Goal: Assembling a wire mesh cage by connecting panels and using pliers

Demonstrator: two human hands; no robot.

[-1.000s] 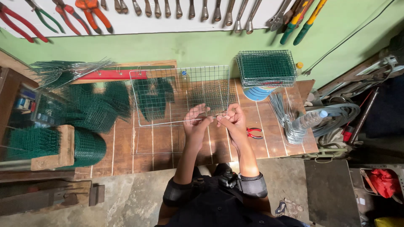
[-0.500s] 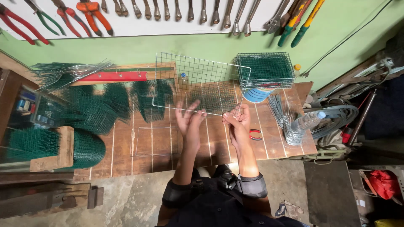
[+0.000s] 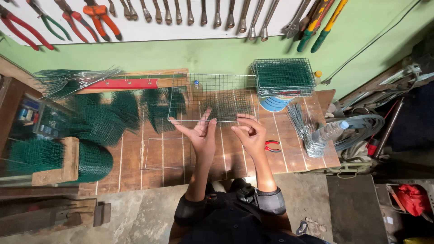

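I am holding up a wire mesh panel (image 3: 211, 97) over the wooden table (image 3: 181, 158). My left hand (image 3: 201, 135) is flat and spread wide, with the fingertips pressing on the panel's near edge. My right hand (image 3: 251, 134) is curled at the same edge, but I cannot tell if it is pinching the wire or just touching it. The panel's wires are so thin that I am seeing right through them, and the far edge is hard to pick out against the wall.

Beside the panel's right end, a stack of mesh panels (image 3: 284, 77) is sitting on a blue round thing (image 3: 273, 103), which is mostly hiding under it. Just below my right hand, small red pliers (image 3: 271, 146) are lying on the table. Past the panel's left end, green mesh pieces (image 3: 101, 117) are piling up in soft dark heaps, and I cannot count them. A bare wire frame (image 3: 165, 153) is lying flat under the panel's near side, very faint.

The table is made of brown planks with pale gaps. Behind the panel is a green wall, and hanging tools (image 3: 190, 13) are cut off at the top. Thin wire rods (image 3: 307, 129) and a clear bottle (image 3: 330, 131) are lying to the right of the panel.
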